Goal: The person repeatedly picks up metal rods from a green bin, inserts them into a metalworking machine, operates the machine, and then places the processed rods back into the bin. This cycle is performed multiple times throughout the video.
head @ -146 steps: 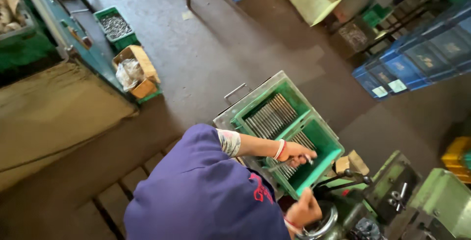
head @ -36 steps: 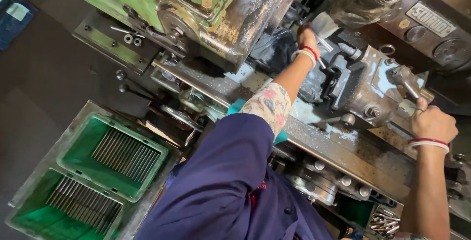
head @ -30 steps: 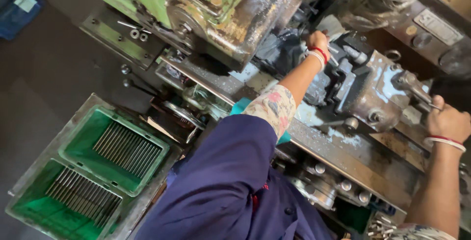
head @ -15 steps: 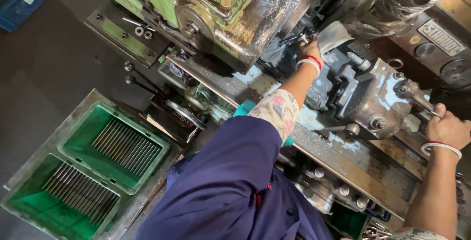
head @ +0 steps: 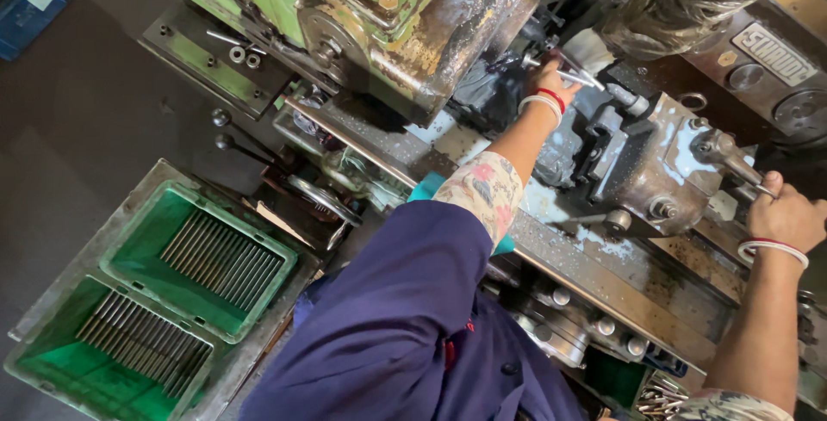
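Observation:
My left hand (head: 551, 83) reaches into the gap beside the green, worn headstock (head: 405, 16) of a lathe, its fingers closed on a short shiny metal rod (head: 575, 77). Oily dark parts surround the hand, and what the rod's far end meets is hidden. My right hand (head: 786, 213) is far to the right, wrapped around a metal lever handle (head: 739, 165) on the grey carriage block (head: 663, 163). Both wrists wear red and white bangles.
Two green crates (head: 138, 253) holding several rows of metal rods sit low on the left beside the machine. The lathe bed (head: 603, 275) runs diagonally with wet chips on it. A handwheel (head: 323, 201) and levers stick out near my body. Loose rods (head: 659, 399) lie at the bottom right.
Earlier my left hand was at the green crate of rods; now it is at the headstock holding a rod. Over the last second my right hand stayed on the lever.

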